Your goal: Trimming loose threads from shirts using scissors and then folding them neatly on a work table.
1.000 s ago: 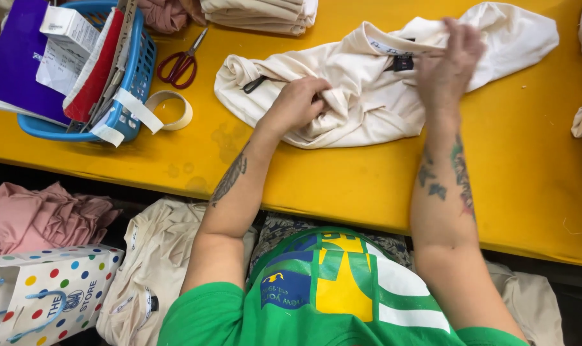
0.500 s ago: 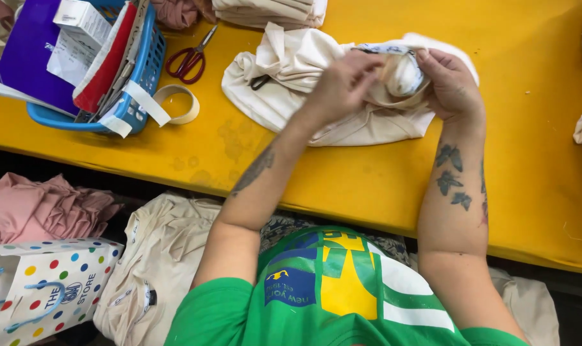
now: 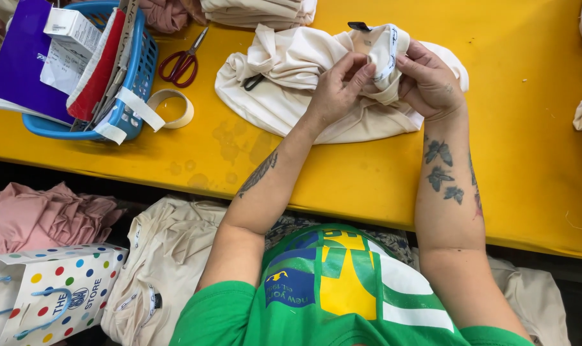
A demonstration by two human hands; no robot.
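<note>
Both hands have lifted the cream garment (image 3: 291, 96), left hand (image 3: 334, 90) and right hand (image 3: 429, 80) pinching its label end (image 3: 384, 51) at twelve o'clock; a loosened pinch could drop it.

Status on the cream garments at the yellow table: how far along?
Done: a folded cream stack sits at the table's far edge. In hand: left hand and right hand pinch the neck area of one cream garment. Left: more cream pieces lie below the table.
</note>
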